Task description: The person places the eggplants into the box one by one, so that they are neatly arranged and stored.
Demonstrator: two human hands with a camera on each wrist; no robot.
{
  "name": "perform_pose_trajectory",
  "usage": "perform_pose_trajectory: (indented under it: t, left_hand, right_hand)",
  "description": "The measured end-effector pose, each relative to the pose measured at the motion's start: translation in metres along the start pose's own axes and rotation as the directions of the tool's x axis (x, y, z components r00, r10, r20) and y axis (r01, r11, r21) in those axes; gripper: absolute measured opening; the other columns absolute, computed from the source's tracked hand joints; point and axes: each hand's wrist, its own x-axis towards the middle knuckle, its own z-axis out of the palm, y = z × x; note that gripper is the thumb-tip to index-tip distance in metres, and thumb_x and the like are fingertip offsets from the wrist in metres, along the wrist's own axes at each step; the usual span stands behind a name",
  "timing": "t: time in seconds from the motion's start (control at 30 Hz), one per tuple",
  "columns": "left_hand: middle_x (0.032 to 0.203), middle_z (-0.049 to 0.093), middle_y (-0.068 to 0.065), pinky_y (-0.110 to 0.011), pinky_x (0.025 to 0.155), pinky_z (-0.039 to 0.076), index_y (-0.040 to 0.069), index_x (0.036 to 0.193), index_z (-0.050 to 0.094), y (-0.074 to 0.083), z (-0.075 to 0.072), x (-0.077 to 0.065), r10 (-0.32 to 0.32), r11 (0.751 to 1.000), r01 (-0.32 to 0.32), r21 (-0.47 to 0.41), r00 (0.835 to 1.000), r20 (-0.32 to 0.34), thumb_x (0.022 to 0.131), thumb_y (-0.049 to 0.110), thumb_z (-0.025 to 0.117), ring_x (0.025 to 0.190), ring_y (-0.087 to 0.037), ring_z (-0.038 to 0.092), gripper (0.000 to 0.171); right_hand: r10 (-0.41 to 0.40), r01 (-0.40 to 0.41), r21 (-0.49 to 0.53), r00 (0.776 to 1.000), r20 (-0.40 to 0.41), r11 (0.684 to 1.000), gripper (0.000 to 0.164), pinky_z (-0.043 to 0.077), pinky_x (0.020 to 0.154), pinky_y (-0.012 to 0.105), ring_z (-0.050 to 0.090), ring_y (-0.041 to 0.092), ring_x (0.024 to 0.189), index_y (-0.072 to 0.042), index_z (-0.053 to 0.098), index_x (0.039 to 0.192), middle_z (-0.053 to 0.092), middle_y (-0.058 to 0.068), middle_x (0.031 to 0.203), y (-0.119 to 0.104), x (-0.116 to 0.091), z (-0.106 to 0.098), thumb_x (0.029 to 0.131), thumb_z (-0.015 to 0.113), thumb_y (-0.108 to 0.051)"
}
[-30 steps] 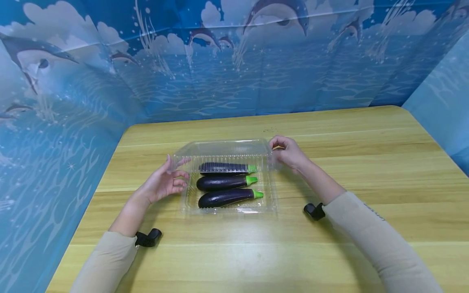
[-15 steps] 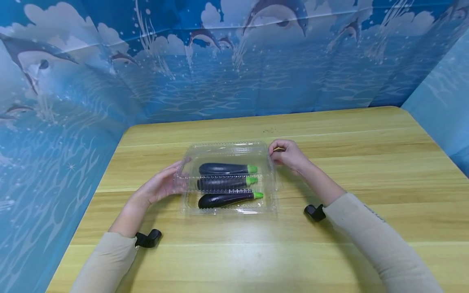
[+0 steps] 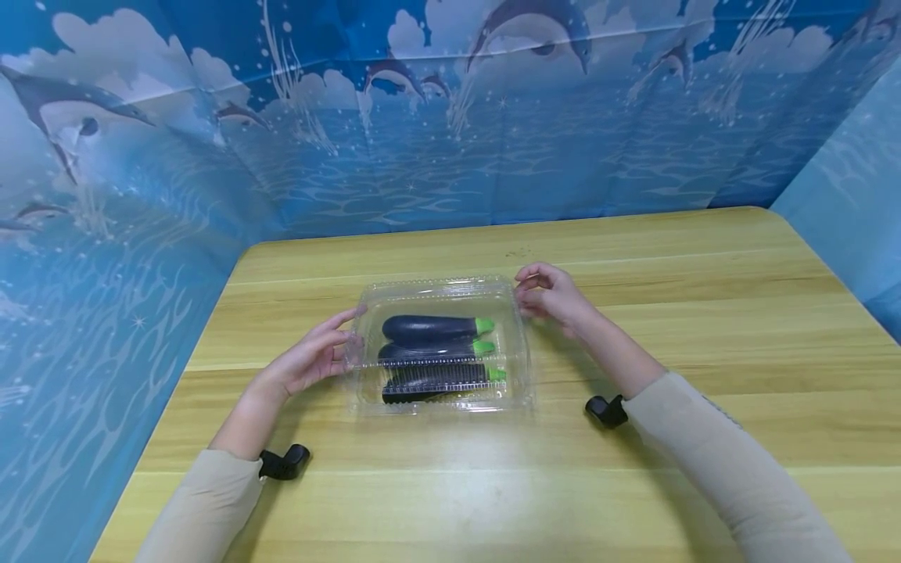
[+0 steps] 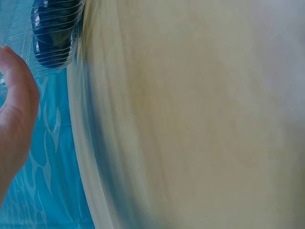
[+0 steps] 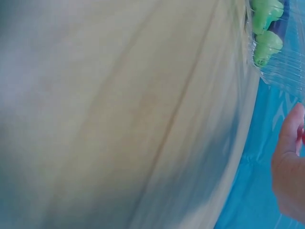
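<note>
A clear plastic clamshell box (image 3: 517, 391) sits on the table with its lid (image 3: 450, 291) lowered over it. Through the plastic show three eggplants, the far one (image 3: 429, 326), the middle one (image 3: 422, 350) and the near one (image 3: 415, 387), green stems pointing right. The lid's ridged front side crosses the near eggplant. My left hand (image 3: 313, 356) is at the box's left side, fingers loosely bent and partly seen through the plastic. At the lid's back right corner my right hand (image 3: 552, 299) has its fingers loosely bent, fingertips by the edge. Whether they touch it cannot be made out.
The wooden table (image 3: 450, 493) extends around the box on all sides. A blue cloth (image 3: 493, 172) printed with dolphins hangs behind the table and along both sides. Black wrist cameras, left (image 3: 285, 461) and right (image 3: 605, 410), jut from the sleeves.
The lid has swung down toward the near side, from half raised to over all the eggplants. My right fingers have loosened at its edge. The left hand has shifted little.
</note>
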Motion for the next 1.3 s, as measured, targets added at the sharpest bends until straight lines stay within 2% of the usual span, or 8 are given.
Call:
perform_pose_trajectory:
  t: [0.13,0.37,0.6,0.73,0.83,1.0,1.17,1.3]
  left_hand:
    - [0.122,0.033,-0.018,-0.023,0.072,0.05,0.009,0.15,0.003,0.0,0.0,-0.001,-0.014,1.0,0.014,-0.007,1.0,-0.02,0.098,0.007,0.036,0.081,-0.014,0.057,0.061]
    - [0.125,0.034,-0.022,-0.023,0.072,0.05,0.01,0.15,0.006,-0.001,0.0,0.0,-0.009,1.0,0.009,0.012,0.999,-0.043,0.097,0.006,0.039,0.081,-0.013,0.057,0.062]
    - [0.094,0.05,-0.003,-0.024,0.071,0.05,0.019,0.147,0.006,-0.003,-0.001,0.001,0.025,0.999,-0.022,0.036,0.998,-0.062,0.095,-0.004,0.039,0.077,-0.01,0.055,0.066]
    - [0.093,0.055,-0.001,-0.023,0.071,0.051,0.019,0.146,0.01,-0.004,-0.001,0.001,0.046,0.999,-0.045,0.03,0.998,-0.038,0.092,-0.009,0.041,0.078,-0.01,0.057,0.069]
    - [0.096,0.055,-0.002,-0.023,0.072,0.051,0.017,0.147,0.013,-0.005,-0.004,0.001,0.056,0.998,-0.055,0.042,0.998,-0.021,0.091,-0.011,0.042,0.08,-0.01,0.058,0.069]
    - [0.103,0.05,-0.003,-0.025,0.076,0.05,0.016,0.15,0.014,-0.004,-0.007,0.0,0.046,0.991,-0.044,0.124,0.999,-0.015,0.087,-0.012,0.046,0.081,-0.01,0.057,0.076]
    - [0.107,0.046,-0.006,-0.025,0.077,0.05,0.016,0.15,0.011,-0.003,-0.008,-0.002,0.038,0.988,-0.038,0.152,0.999,0.0,0.086,-0.012,0.047,0.082,-0.011,0.056,0.079]
    - [0.108,0.045,-0.006,-0.026,0.078,0.05,0.017,0.151,0.01,-0.003,-0.008,-0.004,0.037,0.987,-0.037,0.158,0.999,0.007,0.086,-0.011,0.049,0.082,-0.011,0.056,0.08]
  right_hand:
    - [0.045,-0.045,0.018,0.999,0.006,0.999,0.028,0.053,0.07,0.026,0.057,0.013,0.072,0.004,0.039,0.125,0.053,0.007,0.094,0.001,-0.004,-0.003,0.097,0.04,-0.001]
    - [0.059,-0.053,-0.057,0.994,0.093,0.997,0.039,0.053,0.069,0.027,0.057,0.015,0.074,-0.002,0.033,0.136,0.049,0.01,0.101,-0.002,-0.021,-0.003,0.099,0.042,-0.009]
    - [0.053,-0.025,-0.144,0.98,0.194,0.989,0.044,0.054,0.07,0.032,0.059,0.018,0.079,-0.004,0.03,0.138,0.054,0.012,0.101,-0.001,-0.04,-0.004,0.096,0.045,-0.005]
    - [0.056,-0.015,-0.163,0.967,0.248,0.986,0.052,0.054,0.073,0.04,0.059,0.023,0.084,-0.006,0.026,0.14,0.053,0.015,0.101,0.0,-0.049,-0.005,0.093,0.047,-0.001]
    - [0.059,-0.011,-0.166,0.956,0.286,0.986,0.065,0.053,0.075,0.045,0.059,0.026,0.086,-0.009,0.021,0.143,0.05,0.019,0.105,0.0,-0.055,-0.005,0.087,0.052,0.001]
    - [0.079,-0.016,-0.173,0.928,0.364,0.985,0.089,0.052,0.076,0.048,0.062,0.026,0.084,-0.017,0.008,0.147,0.043,0.023,0.114,0.0,-0.066,-0.005,0.077,0.059,0.004]
    - [0.135,-0.085,-0.133,0.893,0.43,0.987,0.104,0.052,0.076,0.047,0.062,0.026,0.083,-0.025,-0.002,0.148,0.037,0.026,0.121,0.003,-0.075,-0.002,0.073,0.065,0.005]
    - [0.171,-0.138,-0.105,0.874,0.454,0.985,0.113,0.051,0.077,0.05,0.062,0.029,0.084,-0.028,-0.008,0.147,0.039,0.026,0.118,0.007,-0.079,0.001,0.072,0.069,0.006]
